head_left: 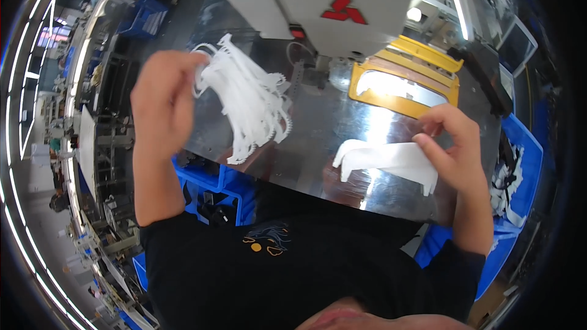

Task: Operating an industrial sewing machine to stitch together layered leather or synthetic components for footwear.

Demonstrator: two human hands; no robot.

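My left hand, slightly blurred, is closed with its fingertips on the looped end of a white strip at the edge of a loose bundle. That bundle of white strips, with finely toothed ends, lies fanned out on the metal table. On the right, my right hand is open, thumb and fingers curved with a gap between them. Its thumb is over the edge of a small stack of curved white pieces lying flat. Just beyond these fingers sits a yellow frame with a long slot.
A pale sewing-machine head with a red emblem stands over the table in front of me. Blue bins with white scraps are at the right. Another blue crate is below the table's near edge, holding dark items.
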